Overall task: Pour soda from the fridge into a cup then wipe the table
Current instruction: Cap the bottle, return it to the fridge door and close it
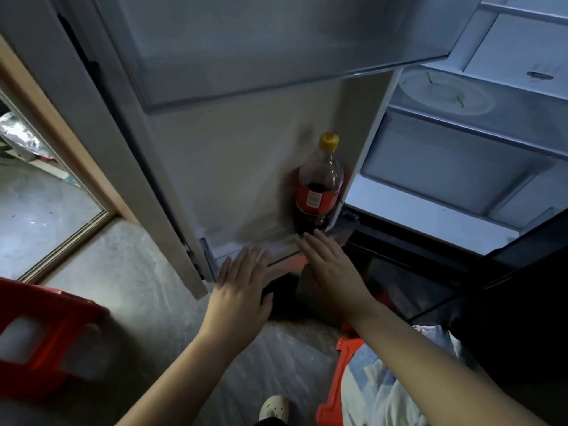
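A soda bottle (318,186) with a yellow cap, a red label and dark liquid in its lower part stands upright in the bottom shelf of the open fridge door (233,167). My right hand (332,269) reaches flat toward the bottle's base, fingers apart, fingertips just below it and holding nothing. My left hand (242,287) is spread open beside it, to the left, near the lower edge of the door shelf. No cup or table is in view.
The fridge interior (461,161) with glass shelves and a clear drawer lies open at right. A red plastic stool (40,333) stands at the lower left, another red piece (335,379) at bottom centre. A doorway (40,210) opens at left.
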`<state>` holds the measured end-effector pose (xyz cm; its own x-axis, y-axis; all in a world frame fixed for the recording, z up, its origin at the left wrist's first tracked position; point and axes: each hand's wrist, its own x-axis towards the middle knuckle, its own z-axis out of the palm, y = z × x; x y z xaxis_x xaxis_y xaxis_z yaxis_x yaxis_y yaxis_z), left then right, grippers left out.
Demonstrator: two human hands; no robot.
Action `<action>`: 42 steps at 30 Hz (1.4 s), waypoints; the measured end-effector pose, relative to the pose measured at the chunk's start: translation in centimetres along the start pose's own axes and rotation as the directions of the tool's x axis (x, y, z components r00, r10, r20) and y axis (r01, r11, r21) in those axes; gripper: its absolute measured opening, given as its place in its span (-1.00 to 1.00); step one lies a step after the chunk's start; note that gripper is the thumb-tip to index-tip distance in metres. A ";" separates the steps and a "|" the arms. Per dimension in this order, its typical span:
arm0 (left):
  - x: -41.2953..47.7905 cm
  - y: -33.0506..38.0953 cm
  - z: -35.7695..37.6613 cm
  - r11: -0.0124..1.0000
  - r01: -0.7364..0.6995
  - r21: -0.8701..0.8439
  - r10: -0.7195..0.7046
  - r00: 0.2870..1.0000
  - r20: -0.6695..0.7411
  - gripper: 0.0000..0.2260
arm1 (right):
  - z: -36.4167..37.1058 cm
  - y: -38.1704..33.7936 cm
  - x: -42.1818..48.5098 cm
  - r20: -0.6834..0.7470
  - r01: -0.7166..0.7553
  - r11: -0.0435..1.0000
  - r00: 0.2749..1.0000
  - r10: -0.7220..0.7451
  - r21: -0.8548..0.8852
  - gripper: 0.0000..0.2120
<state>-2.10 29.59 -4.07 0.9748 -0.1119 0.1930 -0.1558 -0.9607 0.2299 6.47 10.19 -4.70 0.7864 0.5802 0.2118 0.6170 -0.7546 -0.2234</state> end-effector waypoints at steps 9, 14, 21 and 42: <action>-3.0 1.6 0.5 0.990 0.079 0.115 -0.089 0.992 0.087 -0.22 | -0.9 -0.1 -1.9 0.109 -0.025 0.998 0.994 0.031 -0.061 -0.40; -4.2 6.1 0.6 0.990 0.090 0.110 -0.105 0.986 0.133 -0.22 | -3.2 0.6 -3.8 0.204 -0.058 0.995 0.976 0.073 -0.077 -0.33; -4.6 12.5 1.2 0.974 0.123 0.191 -0.171 0.950 0.262 -0.19 | -6.4 2.0 -7.9 0.305 -0.052 0.999 0.951 0.052 -0.009 -0.29; -12.2 11.3 -4.1 0.882 -0.329 0.338 0.339 0.940 0.031 -0.36 | -5.6 -1.1 -14.7 0.083 0.120 0.985 0.988 -0.131 0.125 -0.43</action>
<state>-16.37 21.11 0.09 0.8686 -0.4390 0.2299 -0.4044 -0.8960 -0.1832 -6.00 0.76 -2.23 0.6984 0.6976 0.1599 0.7060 -0.6350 -0.3134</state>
